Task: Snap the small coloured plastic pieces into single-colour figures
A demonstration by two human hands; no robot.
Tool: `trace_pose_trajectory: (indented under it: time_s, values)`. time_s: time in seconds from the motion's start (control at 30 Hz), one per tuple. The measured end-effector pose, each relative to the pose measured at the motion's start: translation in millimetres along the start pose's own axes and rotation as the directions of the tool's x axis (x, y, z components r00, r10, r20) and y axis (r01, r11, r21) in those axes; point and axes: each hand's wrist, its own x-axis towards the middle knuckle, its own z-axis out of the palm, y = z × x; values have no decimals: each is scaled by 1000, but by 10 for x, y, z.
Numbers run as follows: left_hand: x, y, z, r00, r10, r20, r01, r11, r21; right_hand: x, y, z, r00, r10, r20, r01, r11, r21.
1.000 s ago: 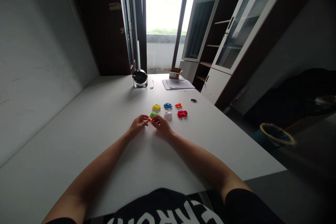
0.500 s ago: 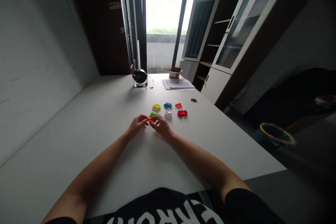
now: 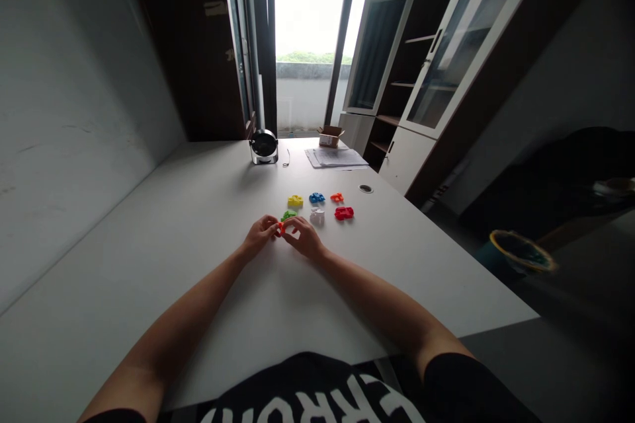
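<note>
Between the fingertips of both hands is a small orange-red plastic piece (image 3: 282, 228), partly covered by fingers. My left hand (image 3: 260, 236) pinches it from the left, while the fingers of my right hand (image 3: 306, 238) close on its right side. Just beyond the fingers lies a green plastic piece (image 3: 288, 215), partly hidden by my right hand. To its right are a white piece (image 3: 317, 214) and a red piece (image 3: 344, 213). Behind them sit a yellow piece (image 3: 295, 201), a blue piece (image 3: 317, 197) and an orange piece (image 3: 337, 197). Their exact kind is too small to make out.
The white table (image 3: 198, 211) runs along a wall on the left. At its far end stand a round black device on a silver stand (image 3: 264, 147), papers (image 3: 337, 158) and an open cardboard box (image 3: 330, 137). A cable hole (image 3: 366, 189) is at the right.
The orange-red piece has turned slightly between my fingertips, and my right fingers have shifted a little. Both hands stay in nearly the same place; the other plastic pieces have not moved.
</note>
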Motion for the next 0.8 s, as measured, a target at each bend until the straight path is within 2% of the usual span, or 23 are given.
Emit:
trace_pose_trajectory:
  time_s: [0.13,0.2,0.27,0.33,0.43,0.53,0.63,0.7,0.8]
  values:
    - [12,-11,-3,999,-13,-35,13,1000,10,61,4,-76,1000,-7,-1,7,996,-84]
    - [18,-14,-7,998,-18,-60,18,1000,9,148,60,-218,998,16,-58,-25,989,-143]
    - [24,-23,-12,997,-22,-75,22,1000,4,257,182,-451,980,68,-187,-106,974,-202]
    - [31,-39,-16,996,-23,-82,24,1000,10,356,372,-757,932,122,-342,-223,936,-272]
    - [42,-67,-22,997,-22,-80,25,999,32,428,730,-1245,868,205,-451,-412,806,-426]
    - [49,-87,-29,997,-20,-69,24,998,52,408,1068,-1618,797,416,-437,-601,615,-510]
    - [50,-100,-38,999,-9,-50,13,997,77,372,1302,-1794,685,634,-359,-707,458,-538]
    - [51,-109,-44,999,6,-38,-3,996,90,369,1402,-1824,626,707,-328,-739,405,-538]
    - [52,-122,-54,999,19,-28,-16,995,99,390,1496,-1812,604,733,-311,-760,414,-501]
